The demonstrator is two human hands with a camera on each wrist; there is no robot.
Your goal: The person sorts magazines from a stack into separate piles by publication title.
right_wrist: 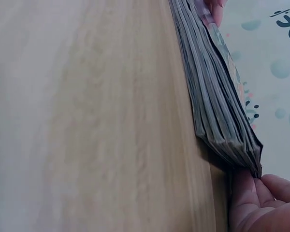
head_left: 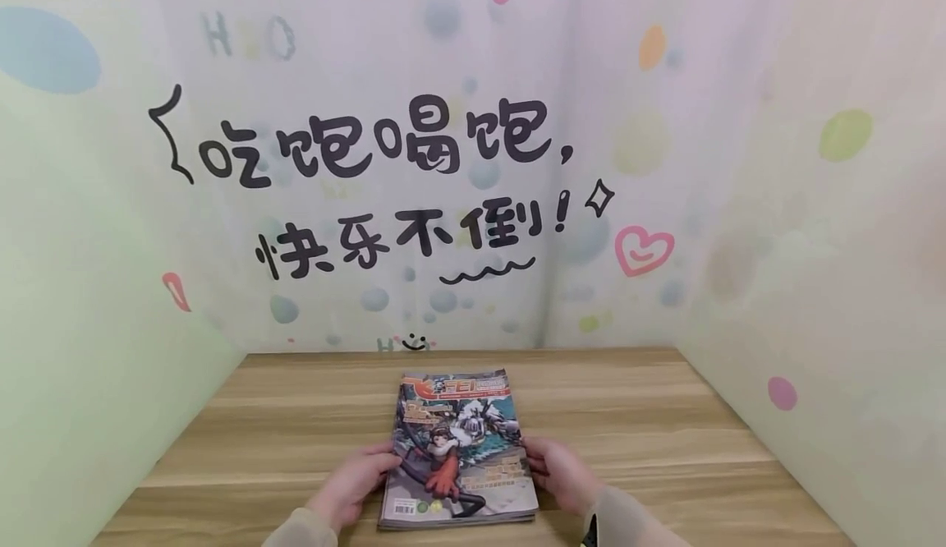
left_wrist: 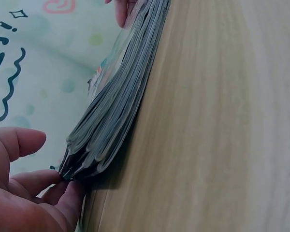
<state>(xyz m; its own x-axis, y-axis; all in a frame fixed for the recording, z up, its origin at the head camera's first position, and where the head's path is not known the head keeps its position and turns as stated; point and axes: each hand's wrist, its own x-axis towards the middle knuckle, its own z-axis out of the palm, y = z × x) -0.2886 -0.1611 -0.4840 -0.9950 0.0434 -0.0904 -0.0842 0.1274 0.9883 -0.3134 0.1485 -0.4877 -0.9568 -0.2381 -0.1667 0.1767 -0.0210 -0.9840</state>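
Observation:
A stack of magazines (head_left: 473, 415) lies on the wooden table, its top cover printed with a figure in red and a white robot. The page edges of several layers show along the side of the stack in the left wrist view (left_wrist: 121, 92) and the right wrist view. My left hand (head_left: 356, 481) touches the stack's left side, with fingertips against the edge and the thumb (left_wrist: 26, 142) raised apart from it. On the opposite side, my right hand (head_left: 565, 475) has its fingers against the right edge. The right thumb is mostly out of frame in the right wrist view.
The wooden tabletop (head_left: 281, 415) reaches back to a pale curtain-like wall (head_left: 443, 317) with black lettering and coloured dots. Side walls (head_left: 813, 268) close in the table at left and right.

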